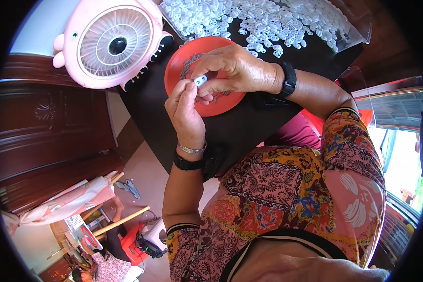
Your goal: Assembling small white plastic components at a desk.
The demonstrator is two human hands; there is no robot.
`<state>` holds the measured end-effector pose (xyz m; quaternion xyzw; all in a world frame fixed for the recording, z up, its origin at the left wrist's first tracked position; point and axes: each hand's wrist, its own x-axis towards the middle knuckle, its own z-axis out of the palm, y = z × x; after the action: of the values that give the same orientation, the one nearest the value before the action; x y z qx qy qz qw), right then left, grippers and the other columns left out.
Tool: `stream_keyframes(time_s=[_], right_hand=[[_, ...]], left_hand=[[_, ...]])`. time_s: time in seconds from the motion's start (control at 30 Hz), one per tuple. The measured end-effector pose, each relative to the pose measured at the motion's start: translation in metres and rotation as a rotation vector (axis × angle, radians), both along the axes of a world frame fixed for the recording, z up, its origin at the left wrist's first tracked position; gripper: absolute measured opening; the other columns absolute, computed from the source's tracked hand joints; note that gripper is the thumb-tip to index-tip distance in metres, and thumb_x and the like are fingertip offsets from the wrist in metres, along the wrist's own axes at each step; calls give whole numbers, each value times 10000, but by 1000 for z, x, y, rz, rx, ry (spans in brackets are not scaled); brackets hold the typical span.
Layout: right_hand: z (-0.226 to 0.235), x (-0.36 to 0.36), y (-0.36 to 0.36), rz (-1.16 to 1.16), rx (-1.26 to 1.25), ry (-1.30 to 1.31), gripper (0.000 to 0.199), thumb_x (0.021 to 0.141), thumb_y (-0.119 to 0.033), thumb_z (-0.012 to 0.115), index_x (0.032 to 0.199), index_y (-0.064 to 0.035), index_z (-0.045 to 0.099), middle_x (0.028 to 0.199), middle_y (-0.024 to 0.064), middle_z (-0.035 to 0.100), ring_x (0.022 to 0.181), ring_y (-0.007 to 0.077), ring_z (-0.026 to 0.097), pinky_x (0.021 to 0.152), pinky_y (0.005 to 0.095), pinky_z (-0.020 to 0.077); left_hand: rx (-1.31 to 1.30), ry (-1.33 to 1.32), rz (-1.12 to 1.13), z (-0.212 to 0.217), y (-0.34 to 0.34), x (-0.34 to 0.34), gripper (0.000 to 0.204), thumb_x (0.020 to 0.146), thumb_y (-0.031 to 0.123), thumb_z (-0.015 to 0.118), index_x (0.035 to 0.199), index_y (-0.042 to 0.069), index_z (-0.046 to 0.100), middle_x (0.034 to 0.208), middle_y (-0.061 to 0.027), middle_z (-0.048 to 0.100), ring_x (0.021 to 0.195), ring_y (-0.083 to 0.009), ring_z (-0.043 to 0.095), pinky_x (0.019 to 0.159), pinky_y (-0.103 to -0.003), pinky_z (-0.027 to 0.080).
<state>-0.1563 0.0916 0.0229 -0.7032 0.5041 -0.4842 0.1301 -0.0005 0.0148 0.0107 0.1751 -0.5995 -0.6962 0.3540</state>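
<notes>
Over the orange-red plate [230, 104], a small white plastic piece with dark holes [200, 81] is held between the fingertips of both hands. My left hand [187, 113] pinches it from below with closed fingers. From the right, my right hand [237, 70] has its thumb and fingers curled round the same piece; whether a smaller part sits in those fingers is hidden. Thin grey metal bits [188, 66] lie in the plate, partly covered by my hands. Beyond the plate, many loose white plastic pieces [263, 28] of similar look are heaped on the table.
A pink animal-shaped fan [73, 61] stands to the left of the plate on the dark table [148, 110]. Clear plastic edging [359, 40] borders the heap at the far right. Blue-handled scissors [129, 188] are at lower left, near another person [110, 265].
</notes>
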Motion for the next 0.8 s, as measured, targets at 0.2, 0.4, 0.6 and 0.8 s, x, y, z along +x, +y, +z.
stream_keyframes(time_s=[0.2, 0.4, 0.6, 0.8], right_hand=[[2, 1, 1, 16, -63, 98, 214, 776, -138, 723, 918, -32, 605, 825, 79, 655, 759, 230, 651, 639, 301, 514], [3, 5, 2, 21, -6, 74, 193, 785, -143, 710, 900, -33, 601, 776, 72, 649, 735, 238, 651, 633, 305, 510], [4, 6, 4, -34, -78, 177, 205, 775, -153, 714, 904, -35, 607, 785, 75, 646, 742, 252, 648, 645, 322, 513], [4, 4, 1, -48, -130, 212, 238, 748, -146, 734, 926, -41, 616, 827, 84, 644, 764, 264, 645, 665, 333, 520]], left_hand=[[-111, -24, 17, -3, -2, 1, 259, 901, 170, 496, 753, -30, 569, 644, -72, 585, 594, -122, 546, 559, -233, 404], [-116, -48, 62, -4, 1, 1, 262, 898, 175, 501, 748, -28, 573, 631, -65, 585, 570, -115, 544, 543, -226, 407], [-135, -64, 28, -1, 3, 3, 251, 910, 141, 458, 824, -59, 581, 690, -96, 587, 592, -149, 552, 561, -251, 412], [-130, -33, 56, -4, 2, 1, 245, 906, 149, 469, 799, -41, 579, 666, -82, 587, 594, -133, 550, 575, -241, 418]])
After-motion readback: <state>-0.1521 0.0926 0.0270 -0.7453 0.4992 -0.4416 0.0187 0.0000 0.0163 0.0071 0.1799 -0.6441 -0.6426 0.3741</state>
